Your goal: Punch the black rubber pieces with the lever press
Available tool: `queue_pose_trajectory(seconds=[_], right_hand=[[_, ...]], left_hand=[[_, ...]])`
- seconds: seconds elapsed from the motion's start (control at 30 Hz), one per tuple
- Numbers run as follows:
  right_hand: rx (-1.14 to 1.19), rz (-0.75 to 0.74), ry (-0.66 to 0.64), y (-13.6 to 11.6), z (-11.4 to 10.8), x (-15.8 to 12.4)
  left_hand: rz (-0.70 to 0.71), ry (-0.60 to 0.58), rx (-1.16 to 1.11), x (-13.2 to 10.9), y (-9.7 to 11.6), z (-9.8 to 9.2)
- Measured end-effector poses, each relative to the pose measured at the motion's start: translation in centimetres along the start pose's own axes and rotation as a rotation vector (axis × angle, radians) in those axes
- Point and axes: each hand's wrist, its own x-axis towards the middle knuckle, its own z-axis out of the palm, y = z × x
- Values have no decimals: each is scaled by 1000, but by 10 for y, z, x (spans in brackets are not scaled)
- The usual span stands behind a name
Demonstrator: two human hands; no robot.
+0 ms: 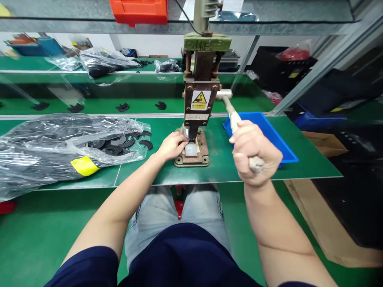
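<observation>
My right hand (255,153) is wrapped round the lever (229,108) of a bench press (202,71), to the right of its column. The lever slants from the press toward me. My left hand (172,146) reaches to the left side of the fixture under the ram (193,133). Its fingertips are bent together there, and whatever they pinch is hidden. A pale block (191,150) sits on the press base (204,148) beside those fingertips. The ram's lower end is close above the fixture; I cannot tell whether it touches.
On the left lies a clear plastic bag (60,135) spilling black curved parts (119,145). A blue tray (278,137) stands right of the press, behind my right hand. Several black parts (160,105) lie on the green conveyor (98,104) behind. A metal shelf (74,24) crosses overhead.
</observation>
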Motion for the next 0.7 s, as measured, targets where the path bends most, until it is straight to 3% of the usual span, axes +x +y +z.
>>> queue_pose_trajectory(seconds=[0.1, 0.17, 0.3, 0.43, 0.53, 0.7], right_hand=[[-34, -5, 14, 7, 5, -23], [-33, -5, 52, 11, 9, -27], [17, -72, 133, 20, 17, -24], [88, -143, 216, 27, 25, -21], [95, -170, 251, 31, 28, -20], [98, -176, 235, 32, 27, -20]], left_hand=[[13, -17, -3, -4, -3, -5], [8, -39, 32, -9, -15, -19], [-142, -98, 295, -29, -61, -74], [-227, -360, 521, -47, -100, -121], [-233, -497, 592, -51, -110, -128], [-323, -543, 595, -36, -114, -120]])
